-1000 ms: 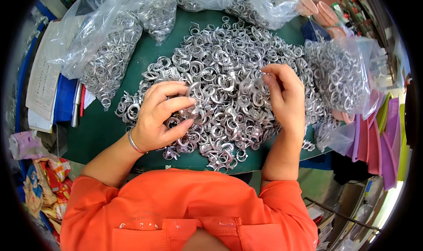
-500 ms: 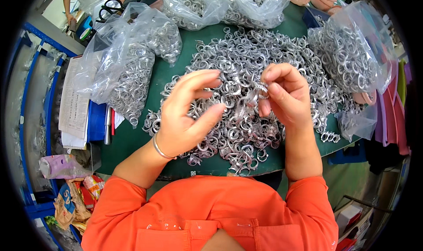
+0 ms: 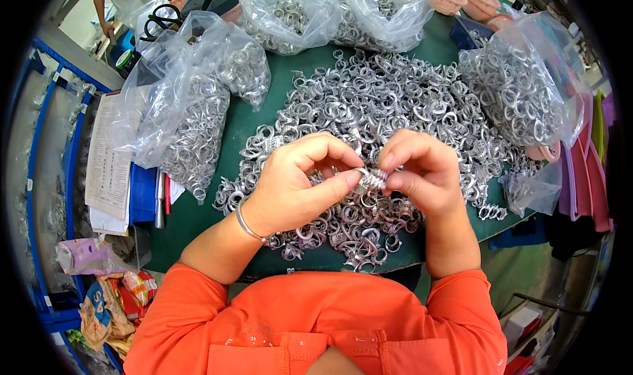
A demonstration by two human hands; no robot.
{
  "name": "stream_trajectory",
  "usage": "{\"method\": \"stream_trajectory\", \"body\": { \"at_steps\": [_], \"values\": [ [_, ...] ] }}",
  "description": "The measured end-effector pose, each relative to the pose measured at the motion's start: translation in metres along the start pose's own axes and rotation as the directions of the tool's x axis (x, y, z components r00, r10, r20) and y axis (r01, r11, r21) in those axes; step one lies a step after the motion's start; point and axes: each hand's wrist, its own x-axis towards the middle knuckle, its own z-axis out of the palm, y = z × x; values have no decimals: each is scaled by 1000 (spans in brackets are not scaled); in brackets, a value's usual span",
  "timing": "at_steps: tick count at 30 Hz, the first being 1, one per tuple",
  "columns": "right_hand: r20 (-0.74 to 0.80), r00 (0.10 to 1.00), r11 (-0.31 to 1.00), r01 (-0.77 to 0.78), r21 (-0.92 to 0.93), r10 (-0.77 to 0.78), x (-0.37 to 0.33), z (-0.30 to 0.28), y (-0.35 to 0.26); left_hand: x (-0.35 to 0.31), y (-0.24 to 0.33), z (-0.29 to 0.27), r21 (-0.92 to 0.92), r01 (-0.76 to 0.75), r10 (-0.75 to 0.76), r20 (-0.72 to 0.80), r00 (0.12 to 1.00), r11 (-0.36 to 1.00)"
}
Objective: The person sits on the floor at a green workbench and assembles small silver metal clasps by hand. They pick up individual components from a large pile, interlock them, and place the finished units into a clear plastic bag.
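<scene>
Between my two hands is a short row of silver-coloured rings (image 3: 372, 178), lined up side by side. My right hand (image 3: 427, 171) pinches its right end between thumb and fingers. At the other end, my left hand (image 3: 300, 182) closes thumb and forefinger on a ring; its other fingers are partly hidden. A metal bangle (image 3: 246, 222) circles my left wrist. Below and around both hands spreads a large heap of loose silver rings (image 3: 389, 88), some hidden under my fingers.
Clear plastic bags of rings stand at the left (image 3: 198, 121), back (image 3: 290, 19) and right (image 3: 517, 88) of the green table (image 3: 191, 227). Black-handled scissors (image 3: 158, 24) lie far left. Printed sheets (image 3: 111, 161) rest by a blue bin (image 3: 143, 187). Pink baskets (image 3: 480, 4) sit far right.
My left hand has moved right and down from its spread pose and closed on the row's left end. My right hand has come lower, still pinching the rings.
</scene>
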Motion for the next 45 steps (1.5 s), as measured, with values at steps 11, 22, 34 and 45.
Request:
{"method": "stream_trajectory", "body": {
  "at_steps": [11,22,34,45],
  "values": [
    [-82,996,997,-40,-70,34,2,7,-4,2,10,-2,278,-199,209,-6,978,940],
    [0,999,947,40,-317,-43,3,2,9,1,8,-9,245,-128,135,-12,991,961],
    [-52,997,975,-61,-213,51,3,8,10,4,3,-10,310,-173,198,-53,979,935],
    [-188,981,960,-98,-263,49,1,12,14,3,4,-10,159,-37,52,-89,995,987]
  ]
}}
